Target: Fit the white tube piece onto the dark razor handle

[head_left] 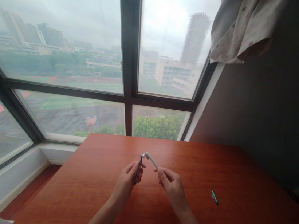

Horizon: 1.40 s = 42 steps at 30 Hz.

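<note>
Above the table, my left hand [127, 177] is closed around a dark handle with a bent silver top [139, 167], which looks like a razor handle. The handle stands nearly upright. My right hand [171, 184] pinches the lower end of a slim pale stick [152, 160], which slants up to the left. Its thicker tip, perhaps a brush head, meets or nearly meets the silver top; whether they touch I cannot tell. To the right of my right hand lies a small green-and-black strip [214, 197], flat on the wood, perhaps a razor cartridge.
The reddish-brown wooden table [86, 195] reaches to the windows. Dark window frames [125, 114] stand behind it. A pale buttoned garment [239, 32] hangs at the upper right, beside a dark wall [262, 112]. A white ledge [28, 169] runs along the left.
</note>
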### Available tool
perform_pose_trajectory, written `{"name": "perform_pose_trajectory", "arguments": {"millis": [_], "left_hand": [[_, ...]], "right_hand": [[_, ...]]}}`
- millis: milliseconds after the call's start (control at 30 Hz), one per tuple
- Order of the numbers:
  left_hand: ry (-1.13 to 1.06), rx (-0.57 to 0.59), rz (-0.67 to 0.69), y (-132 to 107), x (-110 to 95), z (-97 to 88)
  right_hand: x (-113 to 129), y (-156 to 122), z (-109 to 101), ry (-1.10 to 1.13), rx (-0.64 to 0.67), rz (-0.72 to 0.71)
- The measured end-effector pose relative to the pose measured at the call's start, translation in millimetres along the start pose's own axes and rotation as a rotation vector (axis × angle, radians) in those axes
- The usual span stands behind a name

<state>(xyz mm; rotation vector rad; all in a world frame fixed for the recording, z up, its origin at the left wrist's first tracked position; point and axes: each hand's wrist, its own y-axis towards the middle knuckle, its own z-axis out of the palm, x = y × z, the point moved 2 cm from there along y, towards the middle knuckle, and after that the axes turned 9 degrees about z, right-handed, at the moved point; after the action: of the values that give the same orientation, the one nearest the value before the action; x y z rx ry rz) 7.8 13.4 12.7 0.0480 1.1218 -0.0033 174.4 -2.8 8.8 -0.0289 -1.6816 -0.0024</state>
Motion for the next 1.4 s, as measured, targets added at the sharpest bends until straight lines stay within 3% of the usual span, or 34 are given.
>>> {"name": "perform_pose_trajectory", "arguments": {"millis": [567, 1133, 1400], "left_hand": [[-0.019, 0.024, 0.021, 0.3, 1.9, -2.1], [-0.023, 0.046, 0.014, -2.6, -1.1, 0.5], [-0.039, 0.03, 0.001, -3.7, -2.1, 2.1]], "right_hand": [[1.0, 0.8, -1.3, 0.004, -0.031, 0.01], [-1.2, -1.0, 0.3, 0.006, 0.032, -0.001], [-2.5, 0.6, -0.1, -0.028, -0.017, -0.011]]}}
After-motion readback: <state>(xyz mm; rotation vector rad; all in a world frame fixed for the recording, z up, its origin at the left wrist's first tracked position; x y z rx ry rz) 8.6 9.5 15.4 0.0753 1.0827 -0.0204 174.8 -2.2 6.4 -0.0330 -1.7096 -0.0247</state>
